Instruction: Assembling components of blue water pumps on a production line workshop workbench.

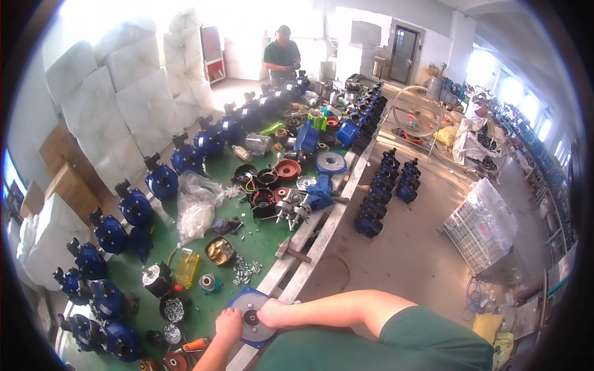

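A round grey metal cover with a blue rim (252, 301) lies at the near edge of the bench, in front of my body. At its left edge is my left hand (229, 324), fingers curled in against the rim. My right hand (274, 313) reaches in from the right, its fingers closed together beside the dark hub hole at the middle of the cover. Whatever those fingers pinch is hidden. To the left of the cover lie an orange-handled tool (197, 344) and a small teal part (210, 283). A bowl of bolts (173, 309) stands farther left.
Loose bolts (247, 270), a bowl of brass parts (219, 250), and a hammer (293, 251) lie beyond the cover. Blue machine housings (162, 180) line the bench's left side. More units (371, 216) stand on the floor at right. A person (281, 55) stands at the far end.
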`<act>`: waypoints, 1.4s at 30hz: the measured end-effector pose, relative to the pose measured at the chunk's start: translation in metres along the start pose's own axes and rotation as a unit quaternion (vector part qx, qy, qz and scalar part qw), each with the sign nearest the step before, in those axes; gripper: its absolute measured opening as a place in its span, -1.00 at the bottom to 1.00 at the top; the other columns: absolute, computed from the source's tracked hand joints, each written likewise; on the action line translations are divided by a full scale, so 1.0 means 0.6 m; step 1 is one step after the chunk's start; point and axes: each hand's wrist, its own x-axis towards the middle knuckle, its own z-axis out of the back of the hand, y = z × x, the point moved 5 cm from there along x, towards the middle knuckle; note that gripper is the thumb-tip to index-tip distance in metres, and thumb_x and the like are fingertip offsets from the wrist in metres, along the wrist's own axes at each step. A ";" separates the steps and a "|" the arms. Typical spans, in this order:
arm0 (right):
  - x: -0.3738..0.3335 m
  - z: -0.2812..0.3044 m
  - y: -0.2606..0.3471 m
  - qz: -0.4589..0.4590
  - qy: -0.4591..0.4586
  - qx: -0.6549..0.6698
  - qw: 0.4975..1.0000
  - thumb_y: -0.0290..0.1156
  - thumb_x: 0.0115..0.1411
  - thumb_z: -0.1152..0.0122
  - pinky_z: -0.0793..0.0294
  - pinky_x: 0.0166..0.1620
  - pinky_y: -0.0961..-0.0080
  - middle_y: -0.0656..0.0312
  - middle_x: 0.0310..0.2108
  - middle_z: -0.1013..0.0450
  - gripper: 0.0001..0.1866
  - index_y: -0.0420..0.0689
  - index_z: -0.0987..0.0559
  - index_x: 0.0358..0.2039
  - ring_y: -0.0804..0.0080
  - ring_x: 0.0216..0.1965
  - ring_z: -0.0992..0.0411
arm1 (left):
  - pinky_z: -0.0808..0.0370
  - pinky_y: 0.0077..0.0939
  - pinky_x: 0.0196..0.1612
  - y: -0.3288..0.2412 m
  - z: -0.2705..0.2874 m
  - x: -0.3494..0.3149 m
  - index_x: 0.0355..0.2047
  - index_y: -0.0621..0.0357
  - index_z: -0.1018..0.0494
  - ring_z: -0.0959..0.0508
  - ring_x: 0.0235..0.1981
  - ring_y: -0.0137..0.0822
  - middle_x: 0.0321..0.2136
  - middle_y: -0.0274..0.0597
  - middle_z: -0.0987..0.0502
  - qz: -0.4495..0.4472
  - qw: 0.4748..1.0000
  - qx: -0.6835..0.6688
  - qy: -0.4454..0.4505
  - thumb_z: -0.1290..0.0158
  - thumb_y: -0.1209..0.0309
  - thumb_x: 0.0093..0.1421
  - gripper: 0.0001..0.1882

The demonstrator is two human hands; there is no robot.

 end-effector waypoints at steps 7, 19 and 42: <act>-0.030 0.027 0.004 0.011 -0.085 -0.009 0.996 -0.36 0.21 -0.03 -0.61 -0.26 0.20 0.08 -0.42 -0.63 -0.76 -0.17 -0.65 -0.34 0.16 -0.33 -0.64 | -0.56 -0.15 -0.06 -0.006 -0.003 0.009 -0.25 0.15 -0.49 -0.59 -0.10 -0.01 -0.22 0.00 -0.56 -0.051 0.998 0.017 0.025 -0.05 0.46 0.15 -0.85; 0.029 -0.015 -0.003 0.054 -0.021 -0.129 0.990 -0.32 -0.04 -0.34 -0.55 -0.34 0.28 0.32 -0.39 -0.64 -0.87 0.07 -0.71 -0.41 0.34 -0.30 -0.62 | -0.55 -0.06 -0.15 0.035 -0.050 0.031 -0.34 0.17 -0.51 -0.61 -0.22 0.07 -0.31 0.07 -0.57 -0.006 0.999 0.033 -0.020 -0.23 0.35 0.07 -0.79; 0.004 0.007 -0.017 -0.019 0.003 0.030 0.999 -0.35 0.16 -0.11 -0.64 -0.24 0.24 0.09 -0.42 -0.63 -0.76 -0.14 -0.71 -0.31 0.16 -0.33 -0.65 | -0.58 -0.11 -0.13 0.000 0.006 0.023 -0.27 0.15 -0.50 -0.65 -0.21 -0.01 -0.30 0.00 -0.62 0.050 0.998 0.013 0.044 -0.09 0.34 0.18 -0.83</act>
